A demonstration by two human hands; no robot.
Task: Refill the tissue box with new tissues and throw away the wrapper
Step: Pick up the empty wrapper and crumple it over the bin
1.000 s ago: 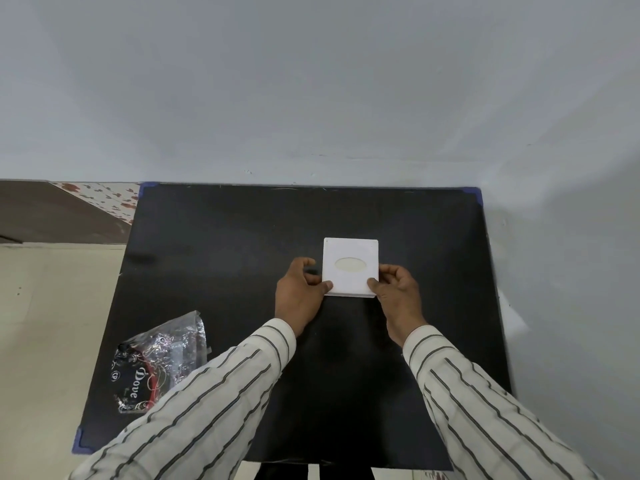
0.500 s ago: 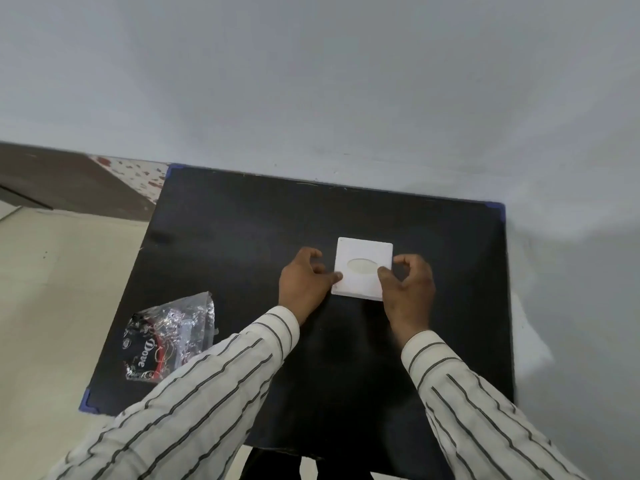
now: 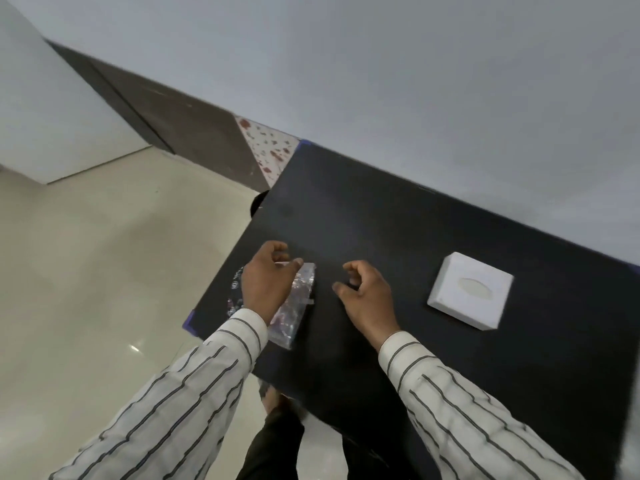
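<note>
The white tissue box, with an oval slot on top, sits alone on the black table at the right. The shiny clear wrapper with black print lies near the table's left edge. My left hand hovers right over the wrapper and covers most of it, with fingers and thumb curled but apart. I cannot tell whether it touches the wrapper. My right hand is just to the right of the wrapper, above bare table, loosely curled and holding nothing.
The table stands against a grey wall. Cream floor tiles lie to the left, past the table's edge. A dark panel and a speckled strip run along the wall's base. My legs show below the table's front edge.
Both hands have let go of the tissue box and moved left to the wrapper. My head has turned left, so the box now sits at the right of the view.
</note>
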